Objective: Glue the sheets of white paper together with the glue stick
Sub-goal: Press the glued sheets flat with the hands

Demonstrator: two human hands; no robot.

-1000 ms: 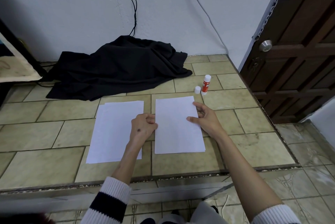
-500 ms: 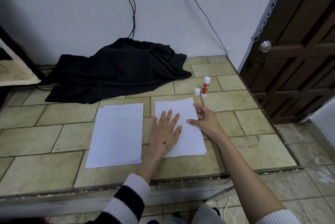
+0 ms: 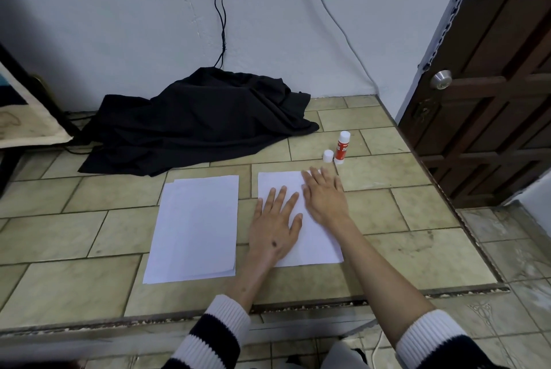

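Both forearms reach forward from striped black-and-white knit cuffs, bare from the wrist up, and both hands lie palm down on the same sheet. The left hand (image 3: 275, 227) is spread flat, fingers straight and slightly fanned, pressing the near left part of the right-hand sheet of white paper (image 3: 316, 245); it holds nothing. The right hand (image 3: 325, 198) lies just beside it, also flat with straight fingers close together, covering the far right part of that sheet, its fingertips reaching the sheet's far edge. Neither hand curls round anything; both simply press on the paper.

The pressed sheet is a smooth white rectangle lying lengthwise away from the person. To its left, a narrow strip of bare tile apart, lies a stack of white paper (image 3: 193, 228), its sheets slightly fanned so that several edges show at the near right corner and far left side.

Beyond the right hand's fingertips the glue stick (image 3: 342, 148) stands upright, a small cylinder with a red label and white top, and its white cap (image 3: 328, 156) stands just beside it on the left. Both are near the sheet's far right corner but apart from it.

Everything rests on a tiled surface (image 3: 74, 285) of glossy beige rectangular tiles with dark grout and a chipped near edge. Farther back a crumpled black cloth (image 3: 193, 127) lies against the pale wall, and a dark panelled wooden door (image 3: 492, 100) stands at the right.
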